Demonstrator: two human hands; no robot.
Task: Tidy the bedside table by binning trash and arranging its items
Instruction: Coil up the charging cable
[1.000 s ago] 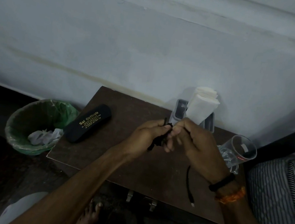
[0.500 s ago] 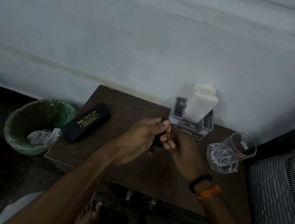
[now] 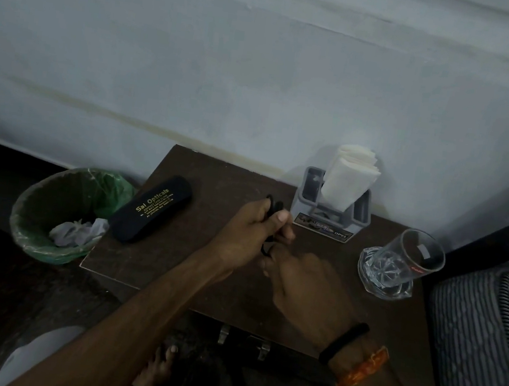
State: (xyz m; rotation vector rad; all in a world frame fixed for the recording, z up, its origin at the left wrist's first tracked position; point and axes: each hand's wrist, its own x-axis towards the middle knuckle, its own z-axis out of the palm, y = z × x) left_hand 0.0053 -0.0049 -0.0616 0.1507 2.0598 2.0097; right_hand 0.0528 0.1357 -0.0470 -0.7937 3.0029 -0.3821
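Left hand [image 3: 251, 234] fist-closed around coiled black cable [image 3: 272, 208], above bedside table [image 3: 205, 270] centre. Right hand [image 3: 306, 282] just beside it, blurred, fingertips at the cable's lower loop; grip: cannot tell. Spectacle case [image 3: 150, 209] on table's left; bin [image 3: 61, 214] beyond that edge.

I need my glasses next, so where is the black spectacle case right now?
In the head view, the black spectacle case lies on the left part of the bedside table, beside the green-lined bin.
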